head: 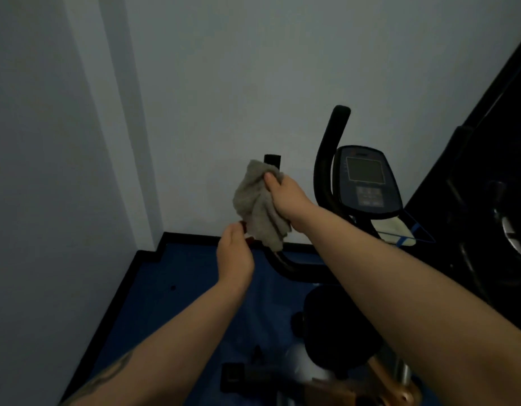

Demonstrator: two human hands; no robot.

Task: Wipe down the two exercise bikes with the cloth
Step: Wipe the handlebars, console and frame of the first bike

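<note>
Head view, placed relative to console (367,178). Far left: left hand (234,256), fingers curled, steadying handlebar (285,266) below cloth. Nearer left: cloth (258,206) wrapped over grip, clutched by right hand (284,194). Advice: squeeze, stroke full bar length, rotate cloth.

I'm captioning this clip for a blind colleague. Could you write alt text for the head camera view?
A person's right hand grips a grey cloth wrapped round the left handlebar of an exercise bike, while the left hand holds the bar lower down. The bike's console and right handlebar stand before a pale wall, over a blue floor.
</note>
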